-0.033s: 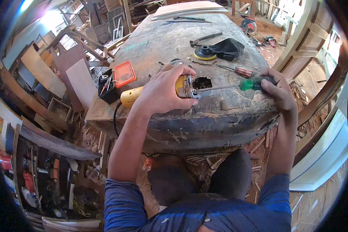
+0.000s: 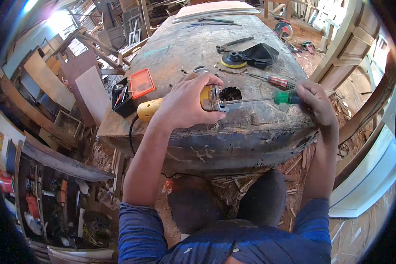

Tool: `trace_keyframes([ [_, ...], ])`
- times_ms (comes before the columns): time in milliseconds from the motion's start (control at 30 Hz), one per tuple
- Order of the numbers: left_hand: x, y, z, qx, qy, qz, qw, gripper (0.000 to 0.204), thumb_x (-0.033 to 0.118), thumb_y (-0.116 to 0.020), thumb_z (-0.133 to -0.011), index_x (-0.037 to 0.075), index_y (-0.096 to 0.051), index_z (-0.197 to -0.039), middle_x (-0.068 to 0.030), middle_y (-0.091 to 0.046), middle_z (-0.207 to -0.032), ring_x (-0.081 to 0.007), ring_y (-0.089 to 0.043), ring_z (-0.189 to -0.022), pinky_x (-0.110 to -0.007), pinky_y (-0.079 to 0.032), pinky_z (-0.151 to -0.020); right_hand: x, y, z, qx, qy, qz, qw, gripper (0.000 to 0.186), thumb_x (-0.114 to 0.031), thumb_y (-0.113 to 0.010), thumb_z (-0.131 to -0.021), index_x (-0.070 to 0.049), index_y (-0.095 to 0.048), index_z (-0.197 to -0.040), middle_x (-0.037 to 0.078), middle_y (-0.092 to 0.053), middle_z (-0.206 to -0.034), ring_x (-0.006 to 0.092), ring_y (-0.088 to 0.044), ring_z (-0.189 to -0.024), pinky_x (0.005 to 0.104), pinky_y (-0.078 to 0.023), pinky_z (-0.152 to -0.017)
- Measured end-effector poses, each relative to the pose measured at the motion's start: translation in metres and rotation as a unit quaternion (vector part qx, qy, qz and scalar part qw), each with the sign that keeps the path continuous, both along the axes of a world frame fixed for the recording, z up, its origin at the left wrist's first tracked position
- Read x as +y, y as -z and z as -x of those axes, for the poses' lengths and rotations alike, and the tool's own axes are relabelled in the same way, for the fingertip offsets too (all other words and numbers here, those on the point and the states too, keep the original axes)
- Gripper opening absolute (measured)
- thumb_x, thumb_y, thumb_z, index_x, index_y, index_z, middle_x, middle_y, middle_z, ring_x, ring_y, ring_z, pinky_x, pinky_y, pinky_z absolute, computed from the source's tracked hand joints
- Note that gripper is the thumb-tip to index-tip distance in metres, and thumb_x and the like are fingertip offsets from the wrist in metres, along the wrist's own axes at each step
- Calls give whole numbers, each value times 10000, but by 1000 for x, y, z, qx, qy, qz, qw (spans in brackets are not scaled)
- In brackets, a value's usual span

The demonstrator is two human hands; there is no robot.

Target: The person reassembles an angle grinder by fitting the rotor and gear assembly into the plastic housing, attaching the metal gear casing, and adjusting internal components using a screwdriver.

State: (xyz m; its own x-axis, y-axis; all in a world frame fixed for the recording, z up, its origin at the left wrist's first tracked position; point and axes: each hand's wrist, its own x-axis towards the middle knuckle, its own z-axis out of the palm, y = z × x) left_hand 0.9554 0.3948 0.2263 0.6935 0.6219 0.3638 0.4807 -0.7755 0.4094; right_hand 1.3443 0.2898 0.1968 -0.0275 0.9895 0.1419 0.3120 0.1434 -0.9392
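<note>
My left hand [image 2: 185, 103] is wrapped round a yellow corded power tool [image 2: 150, 110] lying near the bench's front edge. Its metal head points right, and my palm covers its middle. From the right, my right hand [image 2: 316, 102] grips the dark end of a screwdriver [image 2: 280, 97] with a green handle. The screwdriver lies nearly level; its shank reaches the metal head of the power tool, though the exact contact at the tip is too small to make out. Behind the shank is a dark hole [image 2: 231, 93] in the bench top.
On the worn bench [image 2: 163, 57] lie a red-handled screwdriver [image 2: 279, 82], a round yellow-edged pad [image 2: 233, 60], a black pouch [image 2: 260, 56] and pliers-like tools. A black box [image 2: 124, 99] with an orange lid [image 2: 141, 83] stands at left. A wooden door frame [image 2: 345, 48] rises at right.
My right hand has turned about the screwdriver's handle, its fingers now more curled over the end. My left hand and the power tool stay in place.
</note>
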Motion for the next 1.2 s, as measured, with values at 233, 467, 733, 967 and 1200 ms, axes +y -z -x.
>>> trace_keyframes([
  [233,3,4,7,6,-7,0,1000,695,311,-971,-713,165,-676,-1325,-138,-680,-1377,-372,-603,-1359,-456,-442,-1180,-4,15,31,147,42,-126,980,505,-400,-771,-945,-42,-663,-1284,-43,-613,-882,49,-501,-705,235,-389,-641],
  [467,6,3,3,-4,18,-5,1000,718,329,-979,-716,130,-674,-1334,-125,-697,-1335,-340,-639,-1295,-439,-470,-1137,-3,13,15,52,103,-53,992,461,-458,-735,-980,-41,-705,-1173,-35,-642,-845,51,-502,-658,245,-332,-595],
  [733,6,3,3,-9,24,-5,1000,696,275,-982,-725,113,-667,-1325,-99,-689,-1330,-302,-641,-1287,-412,-472,-1132,-12,12,22,28,105,-114,988,462,-504,-659,-1065,-53,-741,-1013,-33,-656,-896,44,-557,-811,237,-401,-694],
  [967,8,3,5,-11,24,18,999,709,256,-987,-713,105,-669,-1327,-91,-678,-1339,-285,-629,-1319,-400,-462,-1156,-13,11,50,60,119,-160,978,352,-413,-677,-1065,-67,-711,-1012,-78,-555,-781,45,-478,-700,243,-373,-646],
  [1200,10,6,4,-31,35,1,999,697,352,-969,-719,102,-668,-1295,-96,-672,-1312,-334,-650,-1281,-443,-488,-1106,-15,6,13,-21,82,-2,996,371,-436,-725,-1018,-86,-701,-1142,-54,-584,-907,42,-486,-770,249,-354,-651],
])
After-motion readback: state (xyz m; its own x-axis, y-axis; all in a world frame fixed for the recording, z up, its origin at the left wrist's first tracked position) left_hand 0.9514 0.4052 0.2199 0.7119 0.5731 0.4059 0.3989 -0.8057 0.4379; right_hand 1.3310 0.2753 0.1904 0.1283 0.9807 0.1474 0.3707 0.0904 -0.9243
